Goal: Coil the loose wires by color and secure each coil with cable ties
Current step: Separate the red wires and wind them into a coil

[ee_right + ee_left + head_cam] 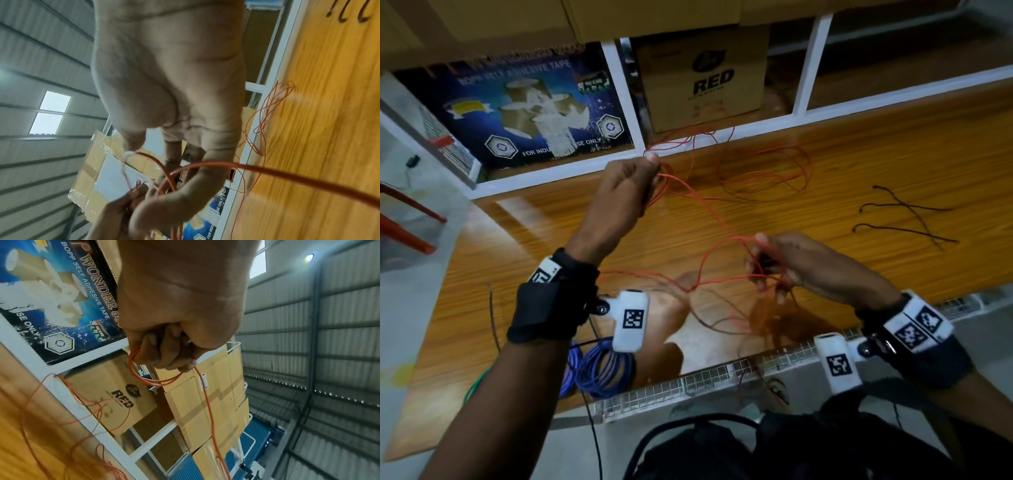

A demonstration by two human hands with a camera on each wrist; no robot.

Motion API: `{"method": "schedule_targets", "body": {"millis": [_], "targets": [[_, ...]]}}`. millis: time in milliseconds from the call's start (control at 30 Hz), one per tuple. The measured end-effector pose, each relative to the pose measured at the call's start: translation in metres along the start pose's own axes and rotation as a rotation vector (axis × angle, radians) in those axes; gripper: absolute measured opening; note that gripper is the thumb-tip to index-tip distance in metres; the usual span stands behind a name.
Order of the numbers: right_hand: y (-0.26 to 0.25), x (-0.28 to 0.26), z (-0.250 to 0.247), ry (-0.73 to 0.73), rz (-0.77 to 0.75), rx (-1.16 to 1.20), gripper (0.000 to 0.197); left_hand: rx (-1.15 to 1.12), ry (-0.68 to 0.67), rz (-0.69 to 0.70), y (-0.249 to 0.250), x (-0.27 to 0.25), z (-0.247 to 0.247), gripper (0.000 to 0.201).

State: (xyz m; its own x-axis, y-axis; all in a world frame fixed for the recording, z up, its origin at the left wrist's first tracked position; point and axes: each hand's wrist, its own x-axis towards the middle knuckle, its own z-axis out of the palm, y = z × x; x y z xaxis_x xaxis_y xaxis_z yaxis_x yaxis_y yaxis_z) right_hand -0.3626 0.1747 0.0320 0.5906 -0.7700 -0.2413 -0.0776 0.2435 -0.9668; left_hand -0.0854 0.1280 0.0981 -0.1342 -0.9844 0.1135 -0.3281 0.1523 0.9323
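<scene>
1. The red wire (709, 219) is held up over the wooden table (893, 164) by both hands.
2. The left hand (623, 186) is raised near the far edge of the table. Its fingers (160, 352) are curled tight, and a few small loops of the red wire are gripped in them.
3. From the left hand, one line of red wire is stretched down to the right hand (791, 263).
4. The right hand is held lower, over the near part of the table. Red wire is pinched at its fingertips (760, 240), and more strands are looped under its bent fingers.
5. The rest of the red wire is spread in loose rings on the table, by the far edge.
6. Black cable ties (904, 219) are laid on the table, well to the right of the hands.
7. A blue wire coil (602, 371) is seen at the near edge of the table, under the left wrist. A bit of green wire (477, 383) is seen just left of it.
8. A cardboard box marked RED (705, 78) is kept on the shelf behind the table.
</scene>
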Motion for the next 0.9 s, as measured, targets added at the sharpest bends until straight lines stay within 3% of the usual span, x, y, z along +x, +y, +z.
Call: {"method": "schedule_targets", "body": {"millis": [100, 233, 333, 433, 533, 567, 667, 767, 900], "targets": [[0.007, -0.001, 0.002, 0.048, 0.054, 0.171, 0.067, -0.062, 0.043, -0.025, -0.009, 0.008, -0.001, 0.044], [0.035, 0.000, -0.003, 0.189, -0.092, -0.031, 0.037, -0.257, 0.114, -0.193, -0.028, 0.021, -0.004, 0.040], [0.052, -0.004, -0.014, 0.262, -0.068, 0.069, 0.048, -0.445, 0.109, -0.325, -0.045, 0.025, -0.006, 0.037], [0.070, -0.015, -0.033, 0.307, 0.022, -0.035, 0.048, -0.677, 0.114, -0.387, -0.057, 0.027, -0.013, 0.037], [0.084, -0.025, -0.048, 0.278, 0.074, 0.105, 0.093, -0.872, 0.197, -0.403, -0.070, 0.030, -0.022, 0.035], [0.088, -0.029, -0.053, 0.294, 0.089, 0.206, 0.090, -0.938, 0.255, -0.409, -0.075, 0.032, -0.027, 0.036], [0.094, -0.041, -0.070, 0.316, 0.038, 0.371, 0.038, -1.115, 0.433, -0.427, -0.087, 0.037, -0.044, 0.040], [0.097, -0.045, -0.079, 0.152, 0.049, 0.086, 0.027, -1.137, 0.489, -0.424, -0.092, 0.040, -0.051, 0.041], [0.076, -0.025, -0.070, -0.133, 0.150, -0.354, 0.007, -1.072, 0.409, -0.391, -0.084, 0.041, -0.038, 0.040]]}}
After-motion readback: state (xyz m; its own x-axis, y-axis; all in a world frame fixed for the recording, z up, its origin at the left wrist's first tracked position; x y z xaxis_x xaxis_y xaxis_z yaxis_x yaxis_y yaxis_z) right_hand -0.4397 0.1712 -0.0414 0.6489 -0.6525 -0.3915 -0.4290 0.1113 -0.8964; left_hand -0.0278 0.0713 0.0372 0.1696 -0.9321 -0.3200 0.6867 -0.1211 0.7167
